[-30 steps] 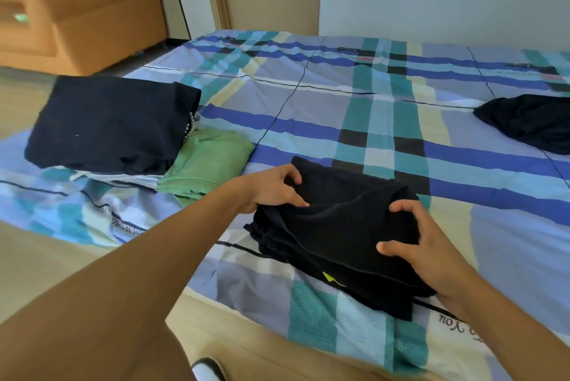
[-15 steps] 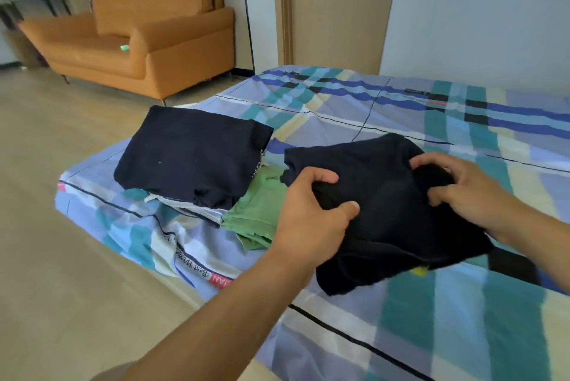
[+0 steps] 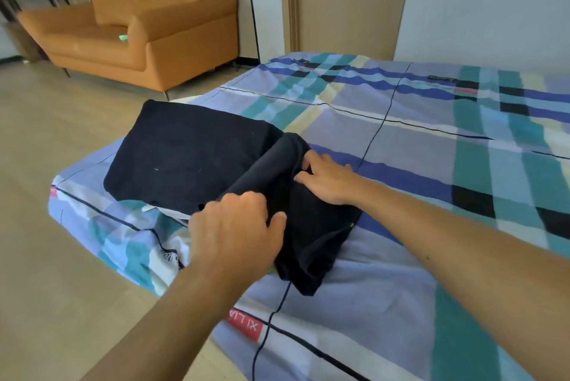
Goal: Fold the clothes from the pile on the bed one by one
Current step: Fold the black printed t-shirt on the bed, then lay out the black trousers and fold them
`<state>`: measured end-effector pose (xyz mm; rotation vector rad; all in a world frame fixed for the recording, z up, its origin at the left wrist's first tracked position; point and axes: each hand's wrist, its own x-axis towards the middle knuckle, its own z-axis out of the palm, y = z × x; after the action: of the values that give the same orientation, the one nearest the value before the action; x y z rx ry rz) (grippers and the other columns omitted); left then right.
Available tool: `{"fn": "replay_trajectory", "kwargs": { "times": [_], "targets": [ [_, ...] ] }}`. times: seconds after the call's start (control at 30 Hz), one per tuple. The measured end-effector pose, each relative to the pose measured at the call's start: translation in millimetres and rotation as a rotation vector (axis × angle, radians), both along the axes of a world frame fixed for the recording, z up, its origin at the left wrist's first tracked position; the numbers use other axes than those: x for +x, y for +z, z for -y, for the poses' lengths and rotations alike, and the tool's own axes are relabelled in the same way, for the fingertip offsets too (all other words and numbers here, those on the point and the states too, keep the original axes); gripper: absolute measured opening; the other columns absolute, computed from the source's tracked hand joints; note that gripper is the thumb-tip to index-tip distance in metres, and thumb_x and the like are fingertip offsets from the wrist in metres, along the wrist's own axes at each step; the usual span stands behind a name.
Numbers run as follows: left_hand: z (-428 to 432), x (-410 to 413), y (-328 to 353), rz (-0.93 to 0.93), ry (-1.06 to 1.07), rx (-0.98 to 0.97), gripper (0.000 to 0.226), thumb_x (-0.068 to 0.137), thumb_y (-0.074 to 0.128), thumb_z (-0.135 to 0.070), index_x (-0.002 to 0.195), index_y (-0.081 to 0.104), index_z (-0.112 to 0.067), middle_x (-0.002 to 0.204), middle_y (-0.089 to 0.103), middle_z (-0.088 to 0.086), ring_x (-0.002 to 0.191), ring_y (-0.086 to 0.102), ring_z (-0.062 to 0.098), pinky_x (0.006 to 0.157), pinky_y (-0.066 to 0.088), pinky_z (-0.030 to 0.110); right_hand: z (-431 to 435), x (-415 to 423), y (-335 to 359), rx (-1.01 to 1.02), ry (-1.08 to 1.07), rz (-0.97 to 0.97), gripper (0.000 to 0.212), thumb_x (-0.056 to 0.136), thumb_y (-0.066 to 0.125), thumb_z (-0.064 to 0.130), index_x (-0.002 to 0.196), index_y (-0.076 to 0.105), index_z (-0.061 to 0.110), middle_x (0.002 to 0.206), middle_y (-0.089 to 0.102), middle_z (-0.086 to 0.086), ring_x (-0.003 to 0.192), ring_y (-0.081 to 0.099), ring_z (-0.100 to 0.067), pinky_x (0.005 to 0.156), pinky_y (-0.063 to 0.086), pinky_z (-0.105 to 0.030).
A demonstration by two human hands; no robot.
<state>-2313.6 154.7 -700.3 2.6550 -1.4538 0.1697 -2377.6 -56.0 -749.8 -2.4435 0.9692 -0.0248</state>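
A folded black garment (image 3: 311,226) lies near the bed's left corner, right beside a stack of folded clothes topped by a dark navy piece (image 3: 188,155). It covers the spot where the green garment lay, so the green one is hidden. My left hand (image 3: 237,232) grips the garment's near left edge with curled fingers. My right hand (image 3: 327,180) holds its far edge, fingertips tucked into the cloth. The pile of unfolded clothes is out of view.
The bed (image 3: 431,164) has a plaid blue, teal and white cover and reaches right and back. An orange sofa (image 3: 138,41) stands on the wooden floor (image 3: 46,257) to the left. A door (image 3: 342,1) and wall are behind the bed.
Both hands carried the folded black garment left and set it down beside the navy stack, over the green garment. The view turned left with it.
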Motion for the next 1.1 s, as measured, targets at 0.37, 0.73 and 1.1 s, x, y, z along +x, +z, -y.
{"fn": "replay_trajectory", "kwargs": {
  "times": [0.37,0.73,1.1],
  "targets": [
    [44,-1,-65,-0.036,-0.025,0.324,0.145,0.054,0.03,-0.104,0.153,-0.026,-0.014,0.156,-0.038,0.015,0.144,-0.029,0.047,0.117,0.002,0.067,-5,10,-49,-0.117,0.067,0.152,0.075,0.097,0.025,0.069,0.157,-0.008,0.04,0.169,-0.005,0.004,0.155,-0.006,-0.019,0.124,0.003,-0.055],
    [51,-5,-28,-0.175,-0.065,0.039,0.117,0.062,0.061,-0.086,0.152,0.029,-0.019,0.163,0.018,0.011,0.15,0.019,0.033,0.118,0.026,0.051,-12,-63,-21,0.015,0.038,0.39,0.065,0.101,0.05,0.048,0.158,0.026,0.026,0.161,0.033,0.004,0.147,0.033,-0.014,0.118,0.033,-0.039],
    [104,-131,-5,-0.677,-0.499,-0.48,0.05,0.086,0.074,-0.037,0.129,0.057,-0.019,0.125,0.063,-0.007,0.115,0.057,0.007,0.09,0.041,0.017,-22,-257,20,-0.014,-0.318,0.594,0.057,0.099,0.058,0.033,0.151,0.036,0.026,0.143,0.052,0.0,0.125,0.056,-0.015,0.106,0.046,-0.033]
  ]
}}
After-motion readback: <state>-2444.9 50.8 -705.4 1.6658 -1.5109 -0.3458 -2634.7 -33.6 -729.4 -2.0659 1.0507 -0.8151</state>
